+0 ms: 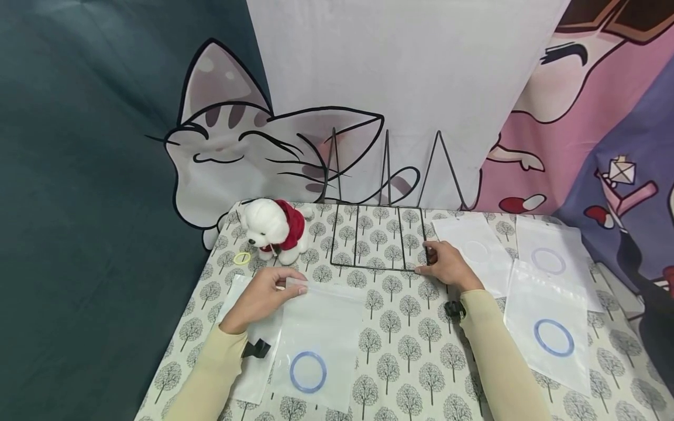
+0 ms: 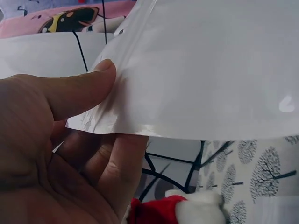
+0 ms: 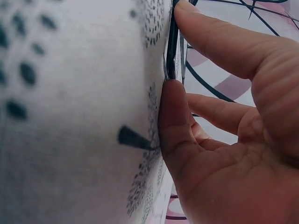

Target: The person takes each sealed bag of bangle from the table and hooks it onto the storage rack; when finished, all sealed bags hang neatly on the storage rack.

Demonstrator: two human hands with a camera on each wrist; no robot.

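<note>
My left hand (image 1: 265, 295) pinches the upper left corner of a translucent zip bag (image 1: 326, 316), thumb on top and fingers beneath. A blue ring (image 1: 308, 372) shows near the bag's lower end. In the left wrist view the bag (image 2: 201, 70) stretches away from the thumb, its zip strip beside the thumb tip. At the back of the table lies a black wire rack (image 1: 368, 268) with several pointed uprights. My right hand (image 1: 447, 266) grips its front right corner; in the right wrist view thumb and index finger meet the dark wire (image 3: 173, 46) at the tablecloth.
A white plush dog (image 1: 265, 219) in red stands left of the rack, with a small yellow ring (image 1: 242, 258) beside it. Another white bag (image 1: 258, 374) lies partly under the left arm. Several bags, one with a blue ring (image 1: 554, 337), overlap on the right. A printed curtain (image 1: 411, 70) hangs behind.
</note>
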